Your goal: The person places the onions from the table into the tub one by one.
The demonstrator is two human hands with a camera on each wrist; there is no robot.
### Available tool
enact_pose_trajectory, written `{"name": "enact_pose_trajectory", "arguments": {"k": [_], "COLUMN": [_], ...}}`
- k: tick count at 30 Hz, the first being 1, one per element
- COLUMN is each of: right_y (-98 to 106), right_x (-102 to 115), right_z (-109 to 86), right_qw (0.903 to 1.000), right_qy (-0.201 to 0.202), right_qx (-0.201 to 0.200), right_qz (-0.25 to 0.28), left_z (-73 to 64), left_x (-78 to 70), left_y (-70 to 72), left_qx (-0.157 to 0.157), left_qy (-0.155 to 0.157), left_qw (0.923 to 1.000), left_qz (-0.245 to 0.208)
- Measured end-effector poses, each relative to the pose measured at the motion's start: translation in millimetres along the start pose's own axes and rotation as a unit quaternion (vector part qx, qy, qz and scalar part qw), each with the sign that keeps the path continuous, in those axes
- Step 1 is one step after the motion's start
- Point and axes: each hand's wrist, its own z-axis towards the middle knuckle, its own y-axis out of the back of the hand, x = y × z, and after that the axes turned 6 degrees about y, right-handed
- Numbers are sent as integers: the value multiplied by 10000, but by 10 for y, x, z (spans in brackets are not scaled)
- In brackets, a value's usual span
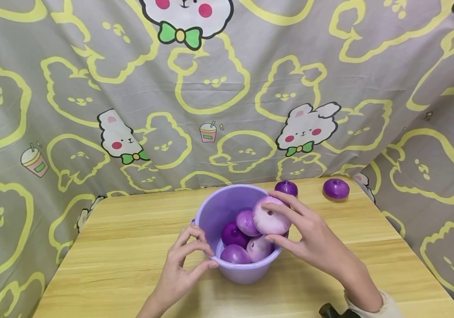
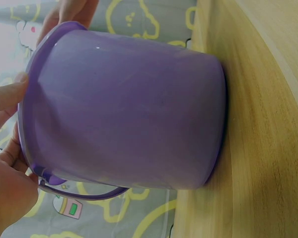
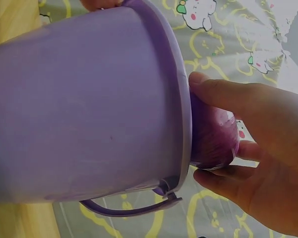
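Observation:
A light purple bucket (image 1: 246,271) stands upright on the table with several purple onions inside, among them a dark onion (image 1: 234,235). My left hand (image 1: 185,258) grips the bucket's rim at its left side, thumb toward the front. Over the right part of the opening, my right hand (image 1: 310,229) holds a pale purple onion (image 1: 271,216) between thumb and fingers. The right wrist view has that onion (image 3: 214,136) just past the rim, partly hidden by the bucket wall. In the left wrist view, the bucket's handle (image 2: 89,196) hangs down its side.
Two more purple onions lie on the wooden table (image 1: 131,247): one onion (image 1: 286,188) behind the bucket's right side, another onion (image 1: 336,189) farther right near the back edge. A patterned curtain (image 1: 227,101) hangs behind. A black object (image 1: 330,311) shows by the right sleeve.

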Motion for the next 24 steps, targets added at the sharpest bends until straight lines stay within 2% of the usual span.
{"name": "enact_pose_trajectory", "arguments": {"k": [24], "right_y": [-119], "right_x": [55], "right_z": [4], "right_qw": [9991], "right_qy": [35], "right_qx": [279], "right_qz": [319], "left_z": [5], "left_x": [-5], "left_y": [-2], "left_qx": [-19], "left_qy": [-55], "left_qw": [10000], "left_qz": [-2]}}
